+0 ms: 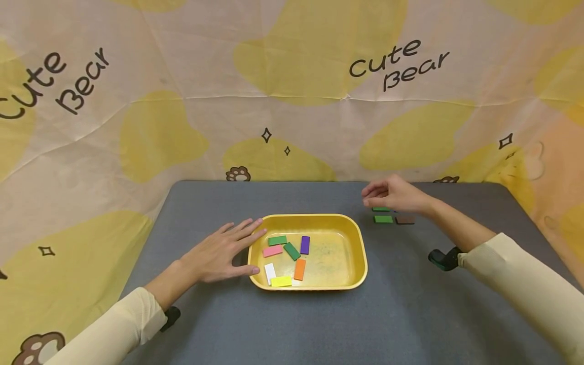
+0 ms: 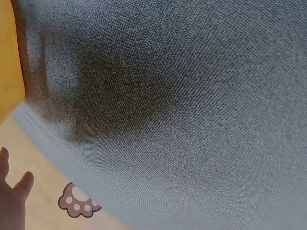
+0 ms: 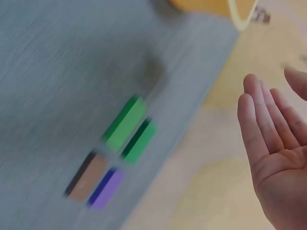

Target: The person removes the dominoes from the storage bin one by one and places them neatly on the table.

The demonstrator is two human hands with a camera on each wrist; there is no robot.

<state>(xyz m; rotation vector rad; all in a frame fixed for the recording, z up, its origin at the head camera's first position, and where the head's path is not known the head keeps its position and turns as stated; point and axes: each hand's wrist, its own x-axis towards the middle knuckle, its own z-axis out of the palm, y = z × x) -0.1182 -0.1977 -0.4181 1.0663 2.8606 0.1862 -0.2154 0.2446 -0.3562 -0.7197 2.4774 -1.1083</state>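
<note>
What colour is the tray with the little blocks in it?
Yellow; the tray shows best in the head view.

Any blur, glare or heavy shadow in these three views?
Head: mostly sharp, the tray floor faintly shiny; left wrist: a broad, dark shadow across the table; right wrist: blocks blurred, the right grip clearer.

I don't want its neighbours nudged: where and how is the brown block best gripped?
Best, I think, is pinching the brown block from above by its two long sides, near the end away from the light green block. It lies flat; its near side and that end face open table, while only a narrow gap separates its far side from the purple block.
</note>
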